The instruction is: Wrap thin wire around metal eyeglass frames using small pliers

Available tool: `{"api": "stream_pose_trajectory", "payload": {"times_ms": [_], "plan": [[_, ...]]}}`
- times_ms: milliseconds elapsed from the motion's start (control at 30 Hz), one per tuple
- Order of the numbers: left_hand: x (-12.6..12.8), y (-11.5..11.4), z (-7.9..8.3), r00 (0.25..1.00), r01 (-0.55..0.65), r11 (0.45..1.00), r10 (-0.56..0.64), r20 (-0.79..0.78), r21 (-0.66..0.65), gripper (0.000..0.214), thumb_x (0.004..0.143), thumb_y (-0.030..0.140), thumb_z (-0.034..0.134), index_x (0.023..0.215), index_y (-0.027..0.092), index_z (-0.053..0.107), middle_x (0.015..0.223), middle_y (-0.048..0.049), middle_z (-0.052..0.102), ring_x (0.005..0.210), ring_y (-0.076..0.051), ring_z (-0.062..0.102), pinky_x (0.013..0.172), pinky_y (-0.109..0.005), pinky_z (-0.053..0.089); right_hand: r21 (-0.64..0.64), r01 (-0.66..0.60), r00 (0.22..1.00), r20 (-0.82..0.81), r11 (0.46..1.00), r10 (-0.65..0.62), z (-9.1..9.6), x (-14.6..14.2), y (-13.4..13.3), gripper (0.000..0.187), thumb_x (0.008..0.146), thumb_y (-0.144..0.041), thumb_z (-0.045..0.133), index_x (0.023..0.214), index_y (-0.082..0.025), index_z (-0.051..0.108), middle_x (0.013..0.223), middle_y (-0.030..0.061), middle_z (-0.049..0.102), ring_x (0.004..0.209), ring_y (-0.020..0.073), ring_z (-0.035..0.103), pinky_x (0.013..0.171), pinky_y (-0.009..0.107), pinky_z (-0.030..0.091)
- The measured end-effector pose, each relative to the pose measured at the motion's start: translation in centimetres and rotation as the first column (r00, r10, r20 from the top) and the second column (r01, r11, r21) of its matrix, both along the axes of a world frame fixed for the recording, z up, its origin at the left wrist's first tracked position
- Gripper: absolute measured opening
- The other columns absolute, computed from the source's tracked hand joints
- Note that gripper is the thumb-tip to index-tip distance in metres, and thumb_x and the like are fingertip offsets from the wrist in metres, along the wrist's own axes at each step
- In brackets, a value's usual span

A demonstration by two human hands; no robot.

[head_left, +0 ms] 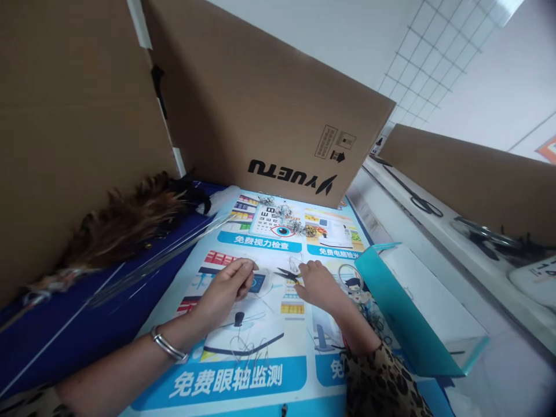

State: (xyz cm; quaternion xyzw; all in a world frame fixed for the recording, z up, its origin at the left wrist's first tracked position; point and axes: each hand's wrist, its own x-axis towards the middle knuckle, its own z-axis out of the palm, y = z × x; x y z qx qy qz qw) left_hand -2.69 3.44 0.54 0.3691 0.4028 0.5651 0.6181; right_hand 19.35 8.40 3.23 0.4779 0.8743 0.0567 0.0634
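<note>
**Two hands meet over a printed poster, small pliers between them**

A big cardboard box [269, 110] printed "YUETU" stands upside down at the back of the table, with a second cardboard sheet [65, 133] walling off the left. A blue-and-white printed poster [243, 379] covers the tabletop. A brown feather duster [125, 223] lies along its left edge, and a teal tray [403, 315] sits tilted at its right.

At the poster's middle, the left hand [228, 286] has fingers and thumb drawn together. What they pinch is too fine to make out. The right hand [319, 284], just beside it, is clamped on small dark pliers [286, 273], whose tips point toward the left fingers.

Thin bent wires [249, 347] lie on the poster near the left wrist, which wears a silver bracelet [167, 346]. A cluster of small shiny ornaments [295, 225] rests farther back, by the box.
</note>
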Motion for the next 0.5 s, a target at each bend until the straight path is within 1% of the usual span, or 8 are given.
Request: {"api": "stream_pose_trajectory", "payload": {"times_ms": [100,167,333,500], "plan": [[-0.1,0.1,-0.2,0.999,0.02,1.0,-0.02,0.026,0.012,0.024,0.084,0.04,0.05,0.086,0.018,0.055,0.056,0.0058,0.04,0.044,-0.005,0.031,0.04,-0.016,0.021,0.023,-0.024,0.999,0.042,0.999,0.023,-0.2,-0.3,-0.2,0.025,0.076,-0.025,0.049,0.097,-0.011,0.051,0.088,0.0134,0.055,0.086,0.0246,0.047,0.074,0.035,0.037],[-0.2,0.1,-0.3,0.999,0.035,0.999,-0.036,0.039,0.021,0.024,0.085,0.04,0.049,0.086,0.017,0.054,0.055,0.006,0.039,0.043,-0.005,0.029,0.04,-0.016,0.02,0.034,-0.035,0.998,0.047,0.999,0.033,-0.3,-0.5,-0.4,0.023,0.074,-0.021,0.048,0.094,-0.011,0.051,0.087,0.0136,0.054,0.084,0.0251,0.047,0.072,0.037,0.037],[-0.2,0.2,-0.5,0.996,0.065,0.998,-0.066,0.058,0.023,0.02,0.086,0.037,0.049,0.084,0.018,0.052,0.053,0.0062,0.038,0.043,-0.005,0.026,0.039,-0.017,0.018,0.092,-0.106,0.993,0.054,0.99,0.102,-0.5,-0.5,-0.6,0.021,0.072,-0.021,0.047,0.09,-0.012,0.052,0.088,0.0143,0.053,0.086,0.0277,0.045,0.073,0.041,0.035],[-0.2,0.2,-0.7,0.994,0.086,0.996,-0.088,0.07,0.024,0.016,0.086,0.034,0.05,0.085,0.018,0.052,0.054,0.006,0.038,0.044,-0.005,0.027,0.041,-0.017,0.018,0.061,-0.131,0.991,0.013,0.989,0.13,-1.2,-0.3,-0.1,0.017,0.077,-0.016,0.045,0.09,-0.012,0.053,0.088,0.0137,0.054,0.087,0.0262,0.046,0.075,0.039,0.035]]}}
